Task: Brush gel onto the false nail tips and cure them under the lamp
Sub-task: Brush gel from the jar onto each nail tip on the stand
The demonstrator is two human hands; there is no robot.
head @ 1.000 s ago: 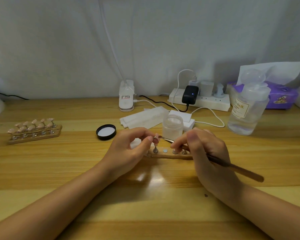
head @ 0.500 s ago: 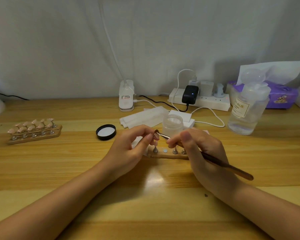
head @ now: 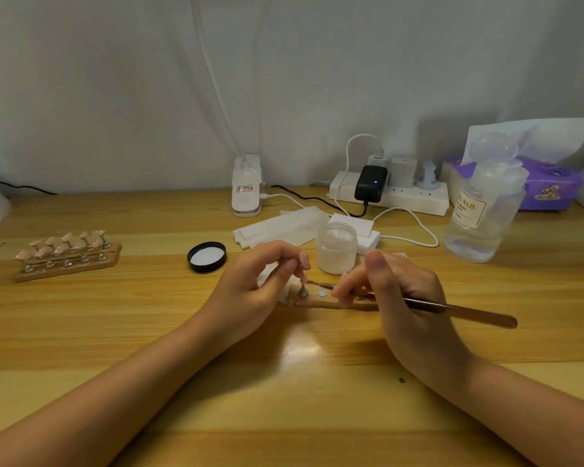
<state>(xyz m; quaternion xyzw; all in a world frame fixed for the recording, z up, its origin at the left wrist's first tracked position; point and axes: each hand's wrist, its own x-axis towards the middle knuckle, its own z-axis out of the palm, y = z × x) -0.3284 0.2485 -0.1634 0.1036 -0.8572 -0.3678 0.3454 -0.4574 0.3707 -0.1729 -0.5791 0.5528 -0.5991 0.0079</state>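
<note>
One pale pink nail tip (head: 304, 260) on its little metal stand is pinched in the fingers of the left hand (head: 250, 287), just above the near wooden holder strip (head: 321, 299) lying mid-table, while the right hand (head: 405, 298) grips a long brush (head: 459, 311) whose tip points toward that stand. Just behind sit an open frosted jar (head: 337, 247) and its black lid (head: 206, 257); a second holder (head: 66, 256) full of tips rests far left on the table (head: 284, 399), a clear bottle (head: 482, 210) far right.
</note>
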